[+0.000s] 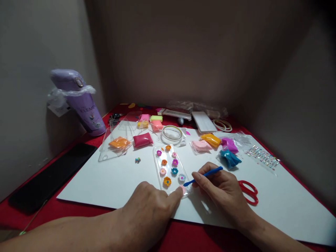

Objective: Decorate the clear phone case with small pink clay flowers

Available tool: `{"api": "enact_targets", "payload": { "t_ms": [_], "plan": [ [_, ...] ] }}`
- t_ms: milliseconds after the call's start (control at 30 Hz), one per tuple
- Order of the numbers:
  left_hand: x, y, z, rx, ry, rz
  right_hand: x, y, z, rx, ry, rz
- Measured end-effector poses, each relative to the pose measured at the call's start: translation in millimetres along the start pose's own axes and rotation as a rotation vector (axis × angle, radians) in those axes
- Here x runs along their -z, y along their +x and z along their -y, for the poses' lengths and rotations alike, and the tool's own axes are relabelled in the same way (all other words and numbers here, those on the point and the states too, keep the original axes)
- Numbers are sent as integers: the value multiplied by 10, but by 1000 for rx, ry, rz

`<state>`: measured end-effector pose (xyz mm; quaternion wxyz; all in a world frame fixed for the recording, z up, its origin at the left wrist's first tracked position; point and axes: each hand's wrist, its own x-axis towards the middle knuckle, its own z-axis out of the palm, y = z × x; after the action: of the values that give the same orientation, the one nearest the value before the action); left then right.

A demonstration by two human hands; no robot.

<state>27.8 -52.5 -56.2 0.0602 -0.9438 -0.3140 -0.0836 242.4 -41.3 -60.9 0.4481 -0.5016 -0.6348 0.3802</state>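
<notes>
A clear phone case [172, 175] lies on the white board, dotted with several small clay flowers in orange, pink, purple, teal and white. At its near right corner sits a pale pink clay piece [183, 190]. The index fingertip of my left hand [151, 206] presses on that piece; the other fingers are curled, and the thumb is hidden. Pinched in my right hand [220, 190] is a blue modelling tool [210, 172], its tip just above the pink piece, near the white flower [182, 177]. Whether the tip touches the clay I cannot tell.
Red-handled scissors [249, 192] lie right of my right hand. Clay packets, such as the crimson one [143, 140] and teal one [229, 159], surround a tape roll [172, 133]. A gem sheet [262, 157] is at right; a purple tumbler [81, 101] and black phone [52, 176] at left.
</notes>
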Motion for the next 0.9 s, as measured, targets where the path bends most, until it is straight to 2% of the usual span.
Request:
{"api": "enact_targets", "payload": {
  "t_ms": [200,500,733,900],
  "plan": [
    [15,3,3,-10,21,34,1,-44,14,32,-67,26],
    [20,19,-15,-15,43,75,-4,-77,37,197,-213,41],
    [15,2,-15,-4,63,63,14,-66,11,156,-202,-24],
    [59,22,-9,-13,53,102,3,-68,13,240,-220,54]
  ]
}}
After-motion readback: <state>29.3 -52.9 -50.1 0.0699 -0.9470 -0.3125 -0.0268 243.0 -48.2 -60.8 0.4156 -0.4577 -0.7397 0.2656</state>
